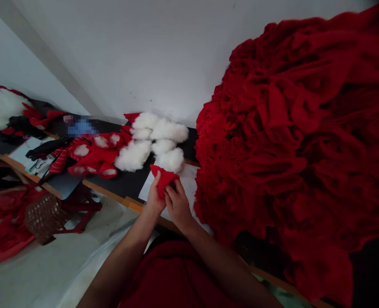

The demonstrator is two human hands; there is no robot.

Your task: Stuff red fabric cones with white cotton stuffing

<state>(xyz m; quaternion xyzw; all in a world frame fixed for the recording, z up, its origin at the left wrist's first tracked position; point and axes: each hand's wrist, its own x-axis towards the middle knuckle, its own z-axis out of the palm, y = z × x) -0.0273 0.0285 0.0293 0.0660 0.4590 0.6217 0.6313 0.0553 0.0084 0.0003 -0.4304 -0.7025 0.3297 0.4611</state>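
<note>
A small pointed red fabric piece (164, 179), cone-like in shape, is held between both hands above the table's front edge. My left hand (156, 194) grips its left side with the thumb up along the cloth. My right hand (178, 201) has its fingers closed at the right and lower side of the same piece; the fingertips are partly hidden. Just beyond the hands lie tufts of white stuffing (168, 158). Under the hands a white sheet (189, 184) covers part of the dark tabletop.
A tall heap of red fabric pieces (288, 128) fills the right side. Stuffed red pieces with white openings (107, 171) lie left of the stuffing. A woven-seat stool (45, 216) and a red bag (6, 231) stand at lower left. A pale wall (151, 55) rises behind the table.
</note>
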